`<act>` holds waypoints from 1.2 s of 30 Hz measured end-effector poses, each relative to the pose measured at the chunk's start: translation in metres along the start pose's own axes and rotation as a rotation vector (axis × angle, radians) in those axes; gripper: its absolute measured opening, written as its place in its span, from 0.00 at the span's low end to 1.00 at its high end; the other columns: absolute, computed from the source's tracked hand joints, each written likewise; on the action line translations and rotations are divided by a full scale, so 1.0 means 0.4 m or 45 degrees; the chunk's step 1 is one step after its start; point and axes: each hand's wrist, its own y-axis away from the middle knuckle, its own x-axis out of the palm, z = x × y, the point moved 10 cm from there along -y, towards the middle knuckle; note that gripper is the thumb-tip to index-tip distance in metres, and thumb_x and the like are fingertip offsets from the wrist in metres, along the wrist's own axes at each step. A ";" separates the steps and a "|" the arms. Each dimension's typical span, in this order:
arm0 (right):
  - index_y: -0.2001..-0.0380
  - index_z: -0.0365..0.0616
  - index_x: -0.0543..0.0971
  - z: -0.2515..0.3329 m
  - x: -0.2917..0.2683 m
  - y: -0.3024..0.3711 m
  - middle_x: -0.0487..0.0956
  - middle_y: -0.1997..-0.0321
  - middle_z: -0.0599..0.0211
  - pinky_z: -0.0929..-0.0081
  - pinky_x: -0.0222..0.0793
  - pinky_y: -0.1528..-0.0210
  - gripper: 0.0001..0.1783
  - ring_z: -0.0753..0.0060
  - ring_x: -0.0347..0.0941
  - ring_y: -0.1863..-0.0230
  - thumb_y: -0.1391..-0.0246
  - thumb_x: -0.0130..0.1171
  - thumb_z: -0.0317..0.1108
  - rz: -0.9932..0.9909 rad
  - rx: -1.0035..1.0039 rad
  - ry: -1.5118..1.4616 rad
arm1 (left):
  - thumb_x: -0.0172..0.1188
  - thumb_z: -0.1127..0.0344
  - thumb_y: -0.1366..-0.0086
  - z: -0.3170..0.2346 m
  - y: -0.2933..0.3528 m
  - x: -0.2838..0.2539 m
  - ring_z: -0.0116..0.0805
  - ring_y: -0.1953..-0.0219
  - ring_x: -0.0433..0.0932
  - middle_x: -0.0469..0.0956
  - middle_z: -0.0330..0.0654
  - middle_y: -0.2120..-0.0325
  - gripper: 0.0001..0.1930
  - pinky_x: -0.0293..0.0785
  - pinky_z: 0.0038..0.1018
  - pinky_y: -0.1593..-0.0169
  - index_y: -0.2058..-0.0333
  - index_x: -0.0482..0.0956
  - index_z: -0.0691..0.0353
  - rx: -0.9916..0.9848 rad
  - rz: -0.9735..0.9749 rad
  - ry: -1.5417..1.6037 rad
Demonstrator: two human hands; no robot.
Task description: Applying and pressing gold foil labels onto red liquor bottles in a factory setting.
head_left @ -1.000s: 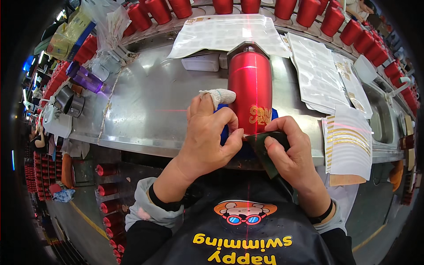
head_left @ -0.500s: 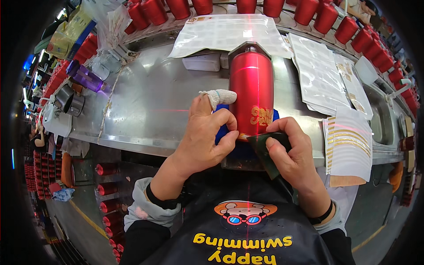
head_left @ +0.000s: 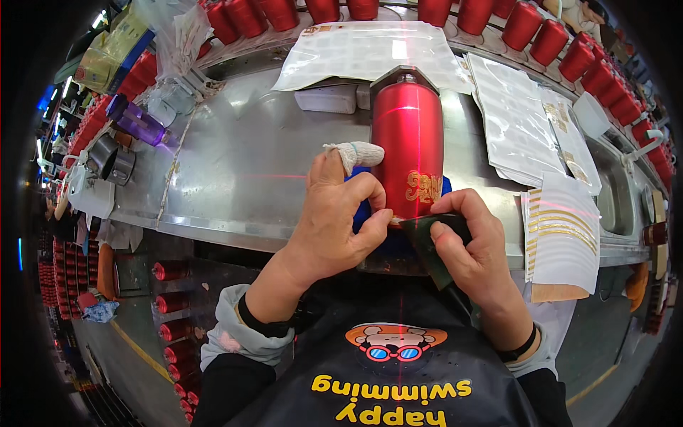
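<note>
A red metallic bottle (head_left: 407,142) lies with its neck away from me on a dark holder (head_left: 377,74) with blue pads (head_left: 361,213). Gold lettering (head_left: 424,187) shows near its base. My left hand (head_left: 331,213) is at the base's left side, thumb and a finger pinched together at the lower rim. What lies between those fingertips is hidden. A white cloth finger cover (head_left: 361,154) on that hand rests against the bottle's side. My right hand (head_left: 473,249) grips a dark green flat scraper (head_left: 425,245), its corner close to the bottle's lower rim.
White transfer sheets (head_left: 523,114) lie on the metal bench (head_left: 235,156), with gold-striped curved labels (head_left: 562,231) at right. A sink (head_left: 615,188) is beyond them. A purple bottle (head_left: 135,122) stands at left. Red bottles (head_left: 473,16) line a conveyor behind. A person (head_left: 580,16) sits far right.
The red bottles on the conveyor have shifted to the right. My hands and the bottle in the holder have barely moved.
</note>
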 end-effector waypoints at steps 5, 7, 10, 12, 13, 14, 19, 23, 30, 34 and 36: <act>0.62 0.36 0.72 -0.003 0.000 0.002 0.76 0.73 0.59 0.74 0.70 0.67 0.10 0.70 0.74 0.73 0.49 0.54 0.25 0.001 -0.007 -0.008 | 0.61 0.68 0.49 -0.006 0.002 -0.002 0.51 0.48 0.64 0.69 0.55 0.49 0.06 0.55 0.38 0.41 0.74 0.74 0.60 -0.005 -0.029 -0.007; 0.62 0.36 0.72 -0.003 0.001 0.002 0.76 0.73 0.59 0.74 0.70 0.67 0.10 0.70 0.74 0.72 0.49 0.54 0.25 0.004 0.014 -0.020 | 0.60 0.68 0.49 0.001 0.006 -0.004 0.51 0.48 0.64 0.69 0.55 0.49 0.06 0.56 0.38 0.42 0.73 0.74 0.61 0.011 -0.039 0.026; 0.62 0.36 0.72 -0.005 0.002 0.002 0.76 0.73 0.59 0.74 0.70 0.67 0.10 0.71 0.74 0.72 0.49 0.54 0.25 0.010 0.018 -0.017 | 0.60 0.70 0.49 0.004 0.016 -0.002 0.52 0.51 0.65 0.69 0.55 0.50 0.06 0.58 0.39 0.44 0.71 0.74 0.61 0.021 -0.071 0.106; 0.62 0.36 0.72 -0.005 0.002 0.003 0.76 0.73 0.59 0.74 0.70 0.67 0.10 0.71 0.74 0.72 0.49 0.54 0.25 0.009 0.022 -0.020 | 0.60 0.71 0.50 -0.001 0.029 0.003 0.52 0.54 0.65 0.69 0.55 0.50 0.07 0.59 0.40 0.46 0.70 0.74 0.60 0.016 -0.094 0.152; 0.62 0.36 0.72 -0.005 0.001 0.003 0.76 0.73 0.59 0.74 0.70 0.67 0.10 0.72 0.74 0.72 0.49 0.54 0.25 0.009 0.024 -0.025 | 0.60 0.72 0.50 -0.001 0.036 0.002 0.52 0.53 0.65 0.69 0.55 0.50 0.09 0.59 0.40 0.46 0.68 0.74 0.61 -0.010 -0.136 0.181; 0.62 0.36 0.72 -0.005 0.001 0.002 0.76 0.73 0.59 0.74 0.70 0.67 0.10 0.72 0.74 0.72 0.49 0.54 0.25 0.008 0.024 -0.024 | 0.60 0.72 0.50 -0.001 0.045 -0.002 0.52 0.52 0.65 0.69 0.55 0.49 0.10 0.59 0.40 0.45 0.67 0.74 0.61 -0.035 -0.179 0.211; 0.61 0.36 0.72 -0.031 -0.006 0.008 0.76 0.72 0.65 0.78 0.68 0.68 0.10 0.78 0.72 0.72 0.49 0.55 0.25 -0.029 0.024 -0.160 | 0.58 0.74 0.49 -0.008 0.080 0.012 0.48 0.43 0.65 0.66 0.54 0.46 0.12 0.57 0.36 0.39 0.63 0.76 0.63 -0.132 -0.192 0.266; 0.61 0.37 0.72 -0.058 -0.015 0.017 0.76 0.72 0.68 0.80 0.67 0.68 0.10 0.81 0.70 0.72 0.49 0.55 0.25 -0.060 0.093 -0.262 | 0.57 0.74 0.48 -0.013 0.086 0.022 0.47 0.42 0.64 0.65 0.54 0.46 0.12 0.56 0.36 0.38 0.62 0.77 0.63 -0.134 -0.139 0.330; 0.62 0.37 0.72 -0.057 -0.030 0.026 0.74 0.74 0.69 0.81 0.65 0.70 0.10 0.84 0.67 0.73 0.48 0.55 0.25 -0.100 0.064 -0.257 | 0.55 0.73 0.44 -0.004 0.109 0.022 0.42 0.39 0.60 0.62 0.52 0.43 0.11 0.54 0.34 0.37 0.61 0.78 0.65 -0.216 -0.224 0.458; 0.62 0.37 0.72 -0.069 -0.034 0.032 0.74 0.74 0.69 0.81 0.65 0.71 0.10 0.83 0.67 0.74 0.48 0.55 0.25 -0.110 0.095 -0.273 | 0.55 0.73 0.43 -0.023 0.113 0.050 0.41 0.40 0.60 0.62 0.52 0.43 0.12 0.53 0.33 0.36 0.60 0.78 0.66 -0.219 -0.134 0.587; 0.62 0.37 0.72 -0.068 -0.039 0.034 0.74 0.74 0.69 0.81 0.65 0.71 0.10 0.83 0.67 0.74 0.48 0.55 0.25 -0.124 0.061 -0.252 | 0.55 0.72 0.42 -0.027 0.114 0.052 0.41 0.39 0.60 0.62 0.52 0.43 0.12 0.53 0.34 0.36 0.59 0.77 0.67 -0.190 -0.143 0.626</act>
